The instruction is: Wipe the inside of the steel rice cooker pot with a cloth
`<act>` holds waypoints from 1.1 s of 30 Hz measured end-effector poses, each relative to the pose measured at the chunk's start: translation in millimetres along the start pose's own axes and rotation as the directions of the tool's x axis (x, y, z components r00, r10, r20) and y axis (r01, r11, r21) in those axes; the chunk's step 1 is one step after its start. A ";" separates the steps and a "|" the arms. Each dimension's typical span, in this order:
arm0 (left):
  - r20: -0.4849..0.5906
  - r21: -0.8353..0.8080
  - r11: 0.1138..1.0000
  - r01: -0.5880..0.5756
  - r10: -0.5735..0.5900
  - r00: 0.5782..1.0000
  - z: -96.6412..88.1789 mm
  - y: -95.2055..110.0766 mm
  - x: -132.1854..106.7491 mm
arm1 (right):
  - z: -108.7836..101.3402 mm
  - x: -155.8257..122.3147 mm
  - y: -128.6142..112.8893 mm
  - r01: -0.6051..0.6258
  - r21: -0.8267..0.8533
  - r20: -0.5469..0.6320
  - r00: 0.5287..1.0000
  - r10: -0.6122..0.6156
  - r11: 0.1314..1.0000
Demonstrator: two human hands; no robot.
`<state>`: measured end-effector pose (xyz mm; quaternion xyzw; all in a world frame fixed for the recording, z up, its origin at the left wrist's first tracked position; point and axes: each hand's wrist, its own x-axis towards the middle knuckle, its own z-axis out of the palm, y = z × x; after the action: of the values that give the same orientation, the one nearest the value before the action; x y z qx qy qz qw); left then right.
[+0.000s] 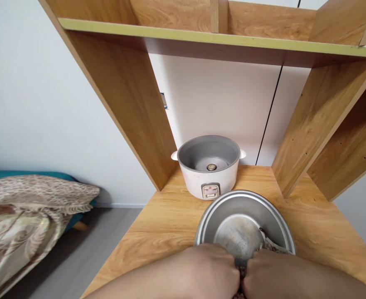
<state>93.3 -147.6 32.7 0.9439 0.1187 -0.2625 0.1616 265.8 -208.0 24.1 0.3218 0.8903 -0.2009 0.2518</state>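
My left hand (214, 265) and my right hand (268, 270) are both closed, knuckles close together, over the near side of a round metal inner pot (239, 232). Bunched between them is a brown patterned cloth (274, 246), part of which hangs over the pot's right inner wall with a dark loop at its end. Fingertips and most of the cloth are hidden behind the fists. The pot's bottom looks dull and stained. Just behind it stands a white rice cooker body (214, 180), open on top, with a round heating plate inside and a switch in front.
The wooden desk (167, 220) has upright side panels (120, 95) and a shelf (220, 39) above the cooker. White wall panels stand behind. At the lower left, a patterned cover (36, 195) lies over teal furniture, beside grey floor (120, 220).
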 end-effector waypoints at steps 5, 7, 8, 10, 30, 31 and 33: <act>0.035 0.026 1.000 -0.007 0.006 0.999 -4.1 0.4 -1.0 | -4.0 0.9 1.6 -0.034 0.035 -0.004 0.999 0.034 0.999; 0.030 0.029 0.999 -0.013 0.013 0.999 -4.5 -0.1 -1.4 | -8.6 -2.2 0.1 -0.072 0.074 -0.009 0.997 0.073 0.995; 0.031 0.025 1.000 -0.018 0.017 0.999 -4.6 -0.2 -1.5 | -10.8 -4.1 -1.2 -0.091 0.087 -0.006 0.996 0.092 0.992; 0.026 0.015 1.000 -0.021 0.020 0.999 -4.9 0.0 -1.9 | -14.4 -7.5 -4.5 -0.123 0.099 0.011 0.992 0.122 0.988; 0.001 -0.039 0.997 -0.060 0.060 0.998 5.5 -4.4 2.8 | -1.6 -6.3 -0.6 -0.019 0.126 -0.034 0.999 0.023 0.992; 0.010 -0.035 0.998 -0.057 0.058 0.998 4.2 -4.0 2.9 | -1.3 -6.1 -0.6 -0.026 0.137 -0.033 0.999 0.031 0.990; 0.009 -0.026 0.998 -0.053 0.054 0.999 2.4 -3.4 2.8 | -1.2 -5.5 -0.7 -0.038 0.132 -0.024 0.999 0.042 0.991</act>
<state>93.5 -145.0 28.5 0.9432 0.0959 -0.2613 0.1815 268.6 -210.4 28.4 0.3581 0.8718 -0.2497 0.2222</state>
